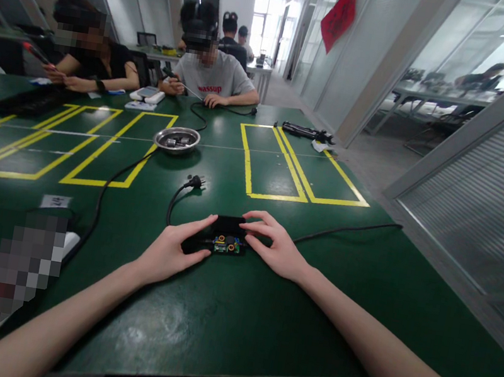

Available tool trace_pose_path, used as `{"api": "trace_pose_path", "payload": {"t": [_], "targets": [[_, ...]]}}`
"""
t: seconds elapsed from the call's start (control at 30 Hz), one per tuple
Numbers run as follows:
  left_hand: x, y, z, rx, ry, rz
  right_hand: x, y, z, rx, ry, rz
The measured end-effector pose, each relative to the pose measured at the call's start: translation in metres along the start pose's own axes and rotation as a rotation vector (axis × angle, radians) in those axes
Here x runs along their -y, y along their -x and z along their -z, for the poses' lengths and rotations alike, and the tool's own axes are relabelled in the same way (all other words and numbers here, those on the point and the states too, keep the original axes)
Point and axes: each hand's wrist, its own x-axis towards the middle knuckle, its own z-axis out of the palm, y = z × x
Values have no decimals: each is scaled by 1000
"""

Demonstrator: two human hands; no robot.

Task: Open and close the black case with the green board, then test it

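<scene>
A small circuit board point(226, 245) with coils lies on the green table, in a black casing whose other part point(228, 224) stands just behind it. From the left, my left hand point(176, 246) reaches to the casing, thumb and forefinger spread around its left end. My right hand point(274, 246) is at the right end, fingertips on or beside the black part. Behind my left hand lies a black plug point(195, 182) on its cable. Another black cable point(345, 230) runs off to the right from near my right hand.
A metal bowl point(176, 140) with metal parts stands beyond the plug. Yellow tape point(276, 197) marks the green table point(163, 327). A white power strip point(71, 246), partly blurred, lies left. Black tools point(304, 132) lie at the far edge. Two people work across the table.
</scene>
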Motion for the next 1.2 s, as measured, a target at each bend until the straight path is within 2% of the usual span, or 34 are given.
{"api": "trace_pose_path", "payload": {"t": [0.63,1.2], "targets": [[-2,-1,1,17,-5,-1,2,-1,1,31,-36,-27],[0,0,1,-24,-29,-51,3,-1,1,22,-89,-23]]}}
